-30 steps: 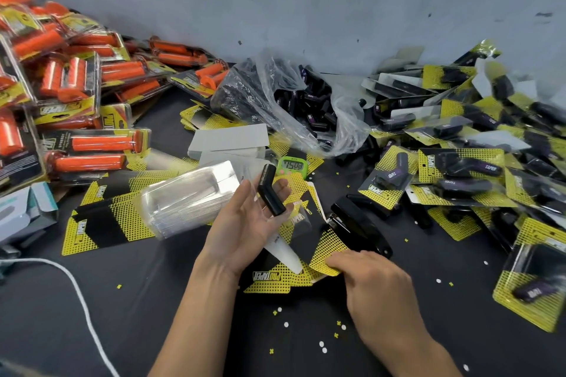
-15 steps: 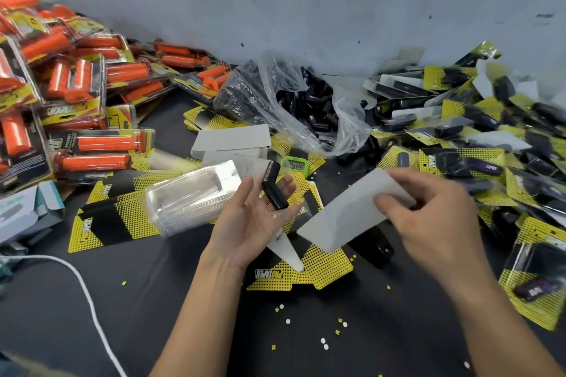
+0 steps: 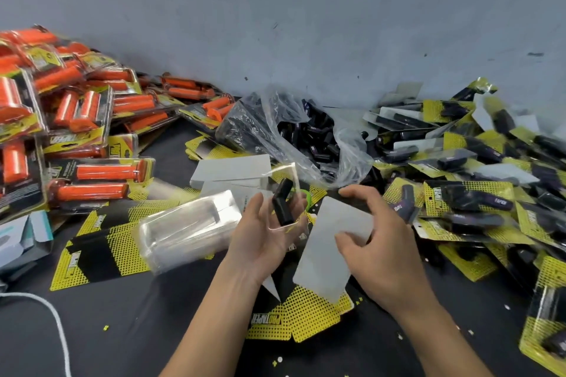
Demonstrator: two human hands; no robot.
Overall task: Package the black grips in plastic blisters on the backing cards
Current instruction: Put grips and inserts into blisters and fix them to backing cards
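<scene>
My left hand [image 3: 263,232] holds a short black grip [image 3: 283,202] upright inside a thin clear plastic blister [image 3: 291,184]. My right hand [image 3: 376,239] grips a backing card [image 3: 330,248] with its plain grey side up, close beside the grip and tilted toward it. More yellow-and-black backing cards [image 3: 303,318] lie on the dark table under both hands. A stack of empty clear blisters [image 3: 186,226] lies to the left. Loose black grips fill an open plastic bag [image 3: 306,138] at the back.
Packaged orange grips [image 3: 92,171] are heaped at the left. Finished black-grip packages [image 3: 477,168] pile up at the right. Grey card stacks [image 3: 232,168] sit behind my hands. A white cord [image 3: 46,312] runs along the lower left, near a small carton [image 3: 21,239].
My right hand picked a backing card up from the table, raised it, and brought it left to the grip in my left hand. The view tilted slightly.
</scene>
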